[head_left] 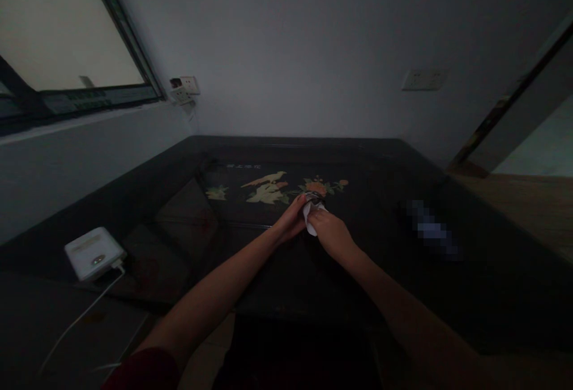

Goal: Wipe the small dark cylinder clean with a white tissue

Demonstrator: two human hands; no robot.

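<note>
My left hand [290,221] is closed around a small dark, shiny object [316,197] whose kind I cannot make out. A crumpled white tissue or cloth [308,223] is pressed against that object. My right hand [331,232] is closed on the white piece, its fingers bunched up against the object. Both hands meet just above the middle of a dark glossy table [277,282], near its printed bird-and-flower picture [266,190]. Most of the object is hidden by fingers and the white piece.
On the left of the table lies a white box-shaped device [92,252] with a white cable [85,312] plugged in. A blurred-out dark item [430,230] lies to the right. Wall sockets [425,79] sit above the table's far edge, and a window [67,31] is at upper left.
</note>
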